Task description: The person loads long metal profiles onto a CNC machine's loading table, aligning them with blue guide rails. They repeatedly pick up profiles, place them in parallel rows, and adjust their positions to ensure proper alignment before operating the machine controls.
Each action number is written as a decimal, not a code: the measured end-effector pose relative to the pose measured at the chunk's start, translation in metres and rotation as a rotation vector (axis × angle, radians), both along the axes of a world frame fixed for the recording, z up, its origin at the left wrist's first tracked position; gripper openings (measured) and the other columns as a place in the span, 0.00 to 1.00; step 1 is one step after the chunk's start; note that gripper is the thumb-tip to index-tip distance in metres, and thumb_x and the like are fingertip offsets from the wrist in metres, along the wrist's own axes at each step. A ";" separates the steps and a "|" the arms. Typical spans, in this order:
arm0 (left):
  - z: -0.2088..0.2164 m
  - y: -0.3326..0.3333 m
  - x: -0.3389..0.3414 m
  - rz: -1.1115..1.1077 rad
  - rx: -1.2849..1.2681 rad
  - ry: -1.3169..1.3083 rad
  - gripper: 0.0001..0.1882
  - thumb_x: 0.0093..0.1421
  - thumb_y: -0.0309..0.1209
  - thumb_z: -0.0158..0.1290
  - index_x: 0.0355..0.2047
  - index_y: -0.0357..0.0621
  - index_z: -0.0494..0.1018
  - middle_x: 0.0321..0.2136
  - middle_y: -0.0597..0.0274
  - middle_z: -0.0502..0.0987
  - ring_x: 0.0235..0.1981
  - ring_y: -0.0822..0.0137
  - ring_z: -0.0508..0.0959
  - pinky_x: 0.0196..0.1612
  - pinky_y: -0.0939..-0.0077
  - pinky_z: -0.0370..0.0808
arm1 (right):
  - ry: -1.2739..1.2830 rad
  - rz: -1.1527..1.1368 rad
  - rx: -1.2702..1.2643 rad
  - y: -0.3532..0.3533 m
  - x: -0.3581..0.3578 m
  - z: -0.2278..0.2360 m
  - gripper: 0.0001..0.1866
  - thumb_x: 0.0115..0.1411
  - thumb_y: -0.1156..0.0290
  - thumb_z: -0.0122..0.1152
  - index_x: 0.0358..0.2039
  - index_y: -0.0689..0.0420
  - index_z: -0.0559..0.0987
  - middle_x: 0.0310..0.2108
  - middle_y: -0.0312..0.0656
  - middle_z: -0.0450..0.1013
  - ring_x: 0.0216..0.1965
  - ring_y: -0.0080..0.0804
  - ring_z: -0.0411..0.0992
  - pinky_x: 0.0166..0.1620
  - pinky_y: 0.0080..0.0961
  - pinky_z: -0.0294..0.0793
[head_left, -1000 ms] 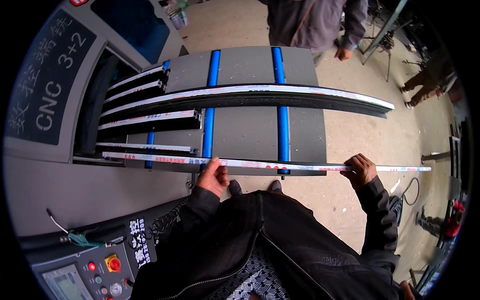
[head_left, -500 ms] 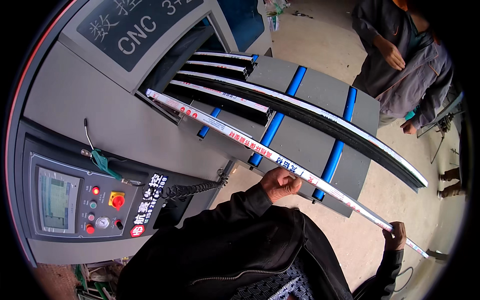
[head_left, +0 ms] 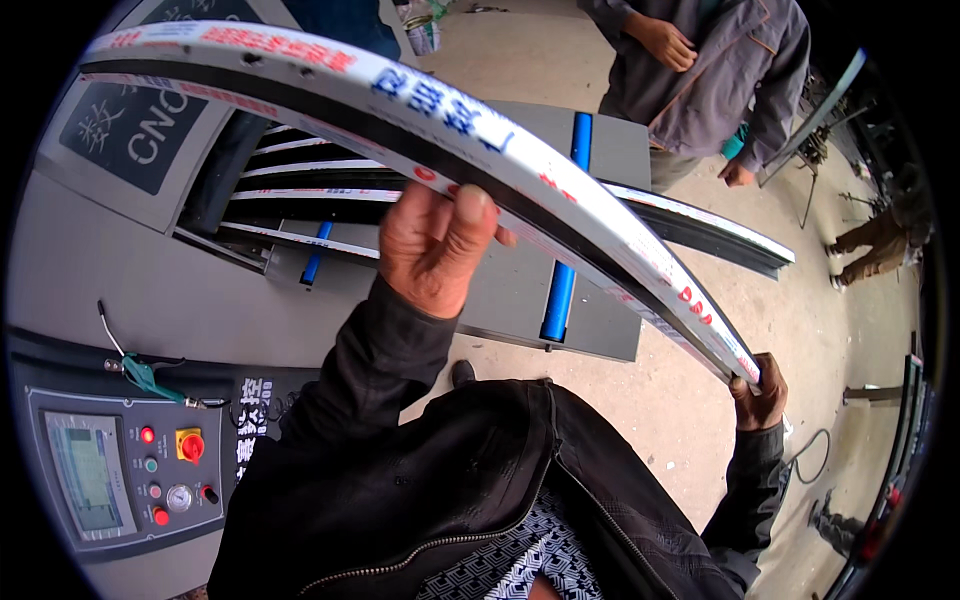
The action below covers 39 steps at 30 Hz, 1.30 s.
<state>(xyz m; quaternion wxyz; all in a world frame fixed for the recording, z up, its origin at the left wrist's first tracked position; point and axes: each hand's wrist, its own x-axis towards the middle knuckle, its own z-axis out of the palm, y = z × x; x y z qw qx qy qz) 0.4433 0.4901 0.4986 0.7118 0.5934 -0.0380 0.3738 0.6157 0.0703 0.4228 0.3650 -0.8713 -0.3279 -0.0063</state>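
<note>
A long black metal profile with white printed film on its faces is raised across the view, close to me. Its strong curve comes at least partly from the lens. My left hand is closed on the profile's lower edge near the middle, thumb on the near side and some fingers hidden behind. Close to the profile's right end, my right hand is closed around it. Beneath and beyond lie similar film-covered profiles on the grey machine table, and one longer profile sticks out past the table's right side.
Blue rollers cross the table. At the left stands the grey machine with its control panel, and a teal air gun rests above the panel. Another person stands beyond the table; someone's legs show farther right.
The profile has come up off the table toward me, in both hands. My left hand has moved left and up, and my right hand slightly left and up. The view has shifted to the right.
</note>
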 end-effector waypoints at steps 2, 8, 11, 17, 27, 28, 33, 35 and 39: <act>0.016 -0.005 0.016 0.005 0.157 -0.053 0.23 0.72 0.42 0.50 0.60 0.41 0.67 0.51 0.57 0.77 0.51 0.65 0.77 0.56 0.63 0.75 | 0.048 -0.023 0.089 0.007 -0.012 0.008 0.34 0.57 0.39 0.68 0.33 0.64 0.74 0.26 0.41 0.70 0.29 0.31 0.70 0.34 0.26 0.68; 0.042 -0.056 0.049 -0.196 0.206 -0.152 0.21 0.69 0.31 0.55 0.59 0.38 0.65 0.47 0.60 0.78 0.49 0.72 0.77 0.54 0.73 0.73 | 0.162 -0.015 0.378 0.045 -0.034 -0.004 0.28 0.60 0.45 0.69 0.33 0.63 0.76 0.24 0.39 0.72 0.27 0.27 0.69 0.33 0.25 0.68; 0.029 -0.073 0.055 -0.215 0.319 -0.006 0.22 0.67 0.39 0.59 0.55 0.41 0.68 0.41 0.61 0.79 0.41 0.70 0.81 0.47 0.71 0.78 | 0.191 -0.035 0.516 0.063 -0.048 -0.008 0.24 0.61 0.51 0.69 0.33 0.63 0.76 0.25 0.38 0.72 0.29 0.26 0.68 0.35 0.25 0.68; -0.020 -0.099 0.046 -0.387 0.511 0.236 0.28 0.63 0.45 0.62 0.57 0.45 0.69 0.44 0.57 0.78 0.43 0.65 0.81 0.47 0.68 0.79 | 0.303 -0.028 0.757 0.094 -0.073 0.003 0.22 0.63 0.56 0.68 0.41 0.64 0.78 0.33 0.39 0.76 0.35 0.23 0.72 0.42 0.22 0.71; -0.097 -0.105 -0.015 -0.453 0.639 0.397 0.32 0.61 0.41 0.64 0.59 0.40 0.68 0.49 0.52 0.75 0.50 0.59 0.78 0.53 0.65 0.77 | 0.331 -0.009 1.007 0.125 -0.117 0.017 0.23 0.66 0.54 0.63 0.48 0.63 0.77 0.40 0.40 0.79 0.40 0.28 0.75 0.46 0.28 0.74; -0.102 -0.103 -0.022 -0.428 0.665 0.390 0.30 0.60 0.38 0.65 0.59 0.41 0.68 0.49 0.54 0.75 0.50 0.61 0.78 0.53 0.66 0.76 | 0.348 -0.001 1.052 0.130 -0.122 0.020 0.22 0.66 0.55 0.63 0.47 0.62 0.77 0.40 0.40 0.79 0.39 0.29 0.77 0.46 0.29 0.75; -0.123 -0.097 -0.051 -0.388 0.651 0.471 0.31 0.61 0.47 0.63 0.56 0.38 0.71 0.54 0.48 0.74 0.56 0.51 0.75 0.60 0.62 0.71 | 0.336 -0.036 1.158 0.150 -0.143 0.030 0.25 0.67 0.48 0.58 0.38 0.62 0.74 0.33 0.45 0.70 0.34 0.37 0.68 0.36 0.31 0.69; -0.138 -0.091 -0.059 -0.371 0.660 0.449 0.31 0.60 0.48 0.63 0.55 0.40 0.71 0.52 0.49 0.75 0.54 0.51 0.77 0.57 0.62 0.74 | 0.429 0.085 1.191 0.163 -0.149 0.050 0.25 0.66 0.47 0.58 0.37 0.60 0.72 0.32 0.42 0.67 0.34 0.32 0.64 0.39 0.30 0.67; -0.146 -0.082 -0.076 -0.383 0.589 0.480 0.25 0.61 0.47 0.63 0.49 0.42 0.75 0.43 0.54 0.79 0.44 0.55 0.81 0.46 0.67 0.79 | 0.594 0.253 1.367 0.166 -0.143 0.059 0.26 0.66 0.45 0.58 0.34 0.59 0.72 0.32 0.41 0.67 0.35 0.29 0.62 0.42 0.27 0.66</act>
